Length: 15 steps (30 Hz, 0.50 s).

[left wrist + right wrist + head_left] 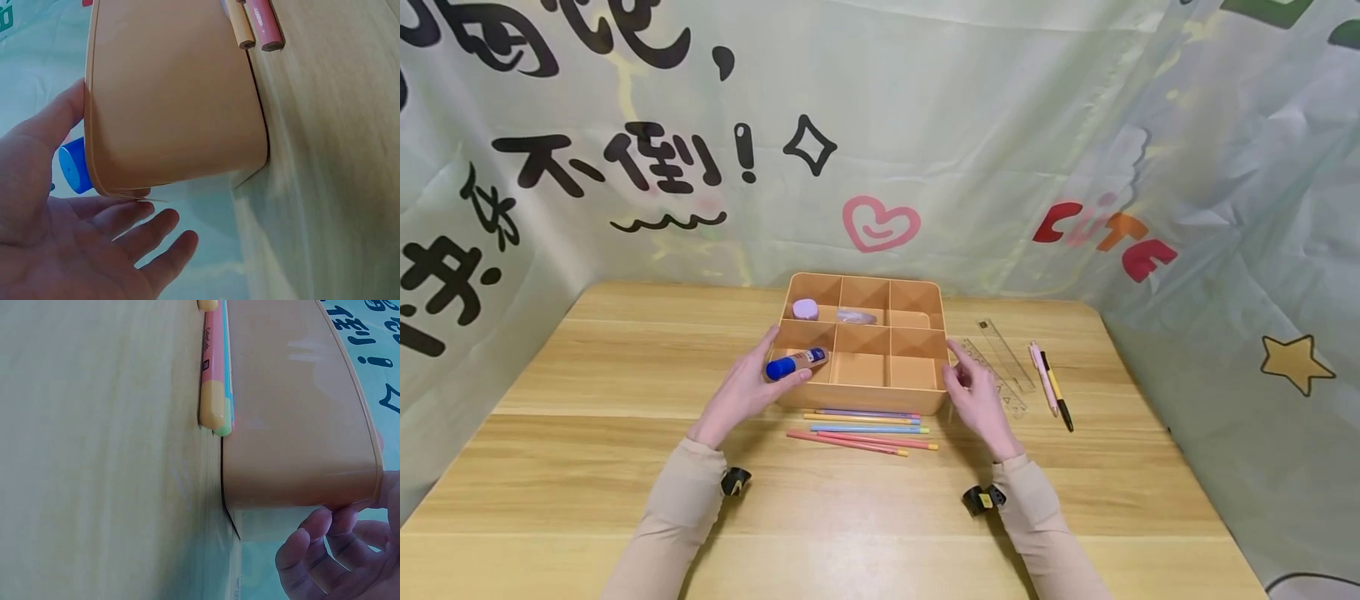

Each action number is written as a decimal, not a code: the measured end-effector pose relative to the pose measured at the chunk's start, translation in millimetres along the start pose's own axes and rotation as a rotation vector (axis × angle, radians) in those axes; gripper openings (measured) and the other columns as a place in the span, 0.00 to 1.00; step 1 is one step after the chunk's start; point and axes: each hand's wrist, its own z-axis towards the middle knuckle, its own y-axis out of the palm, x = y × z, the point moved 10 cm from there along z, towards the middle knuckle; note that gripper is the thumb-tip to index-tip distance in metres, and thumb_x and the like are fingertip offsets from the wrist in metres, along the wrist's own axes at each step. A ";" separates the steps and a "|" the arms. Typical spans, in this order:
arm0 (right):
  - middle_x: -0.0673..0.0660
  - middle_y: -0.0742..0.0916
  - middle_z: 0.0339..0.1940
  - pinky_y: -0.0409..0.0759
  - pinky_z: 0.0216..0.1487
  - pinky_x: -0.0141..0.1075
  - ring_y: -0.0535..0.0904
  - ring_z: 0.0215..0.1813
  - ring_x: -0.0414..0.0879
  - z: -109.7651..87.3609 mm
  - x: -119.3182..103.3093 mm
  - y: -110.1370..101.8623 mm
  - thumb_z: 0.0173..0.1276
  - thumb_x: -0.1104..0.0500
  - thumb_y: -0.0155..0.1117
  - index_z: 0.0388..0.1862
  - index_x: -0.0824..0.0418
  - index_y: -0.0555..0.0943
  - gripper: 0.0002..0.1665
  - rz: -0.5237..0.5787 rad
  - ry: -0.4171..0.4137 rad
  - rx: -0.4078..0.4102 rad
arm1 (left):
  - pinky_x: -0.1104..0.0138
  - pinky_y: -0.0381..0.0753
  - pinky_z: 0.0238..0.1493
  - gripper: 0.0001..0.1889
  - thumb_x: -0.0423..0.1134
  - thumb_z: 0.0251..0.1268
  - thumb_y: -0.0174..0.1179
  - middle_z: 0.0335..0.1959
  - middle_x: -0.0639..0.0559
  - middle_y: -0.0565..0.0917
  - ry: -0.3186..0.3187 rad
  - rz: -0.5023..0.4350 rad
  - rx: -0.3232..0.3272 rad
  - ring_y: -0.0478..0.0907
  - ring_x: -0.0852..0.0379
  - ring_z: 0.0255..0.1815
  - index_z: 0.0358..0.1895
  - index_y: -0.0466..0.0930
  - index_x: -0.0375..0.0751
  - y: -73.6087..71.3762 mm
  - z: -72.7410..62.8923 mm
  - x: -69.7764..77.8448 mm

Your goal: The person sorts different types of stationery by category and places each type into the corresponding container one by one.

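A tan organizer box [917, 400] with six compartments sits on the table between both hands. At its left front corner, my left hand [747, 387] grips it, thumb along the front rim and fingers by the side wall. My right hand [979, 400] holds the right side near the front corner, with fingertips against the wall in the right wrist view. A blue-capped glue stick [797, 364] leans in the front left compartment, its cap over the rim. Behind it lies a small lilac item [806, 309]; a translucent purplish piece [856, 317] lies in the back middle compartment.
Several colored pencils [868, 421] lie in front of the box, close to its front wall. Right of it are clear rulers [1006, 354], a pink pen [1043, 379] and a black-and-yellow pen [1057, 392]. A printed cloth [970, 150] hangs behind the wooden table [850, 525].
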 end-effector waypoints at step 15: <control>0.58 0.80 0.22 0.67 0.23 0.28 0.68 0.21 0.34 0.6 0.1 0.9 0.77 0.61 0.57 0.72 0.71 0.69 0.28 -0.019 -0.014 -0.027 | 0.36 0.57 0.76 0.52 0.63 0.70 0.57 0.84 0.40 0.40 0.002 -0.006 -0.074 0.52 0.28 0.79 0.83 0.34 0.44 9.0 1.8 -6.7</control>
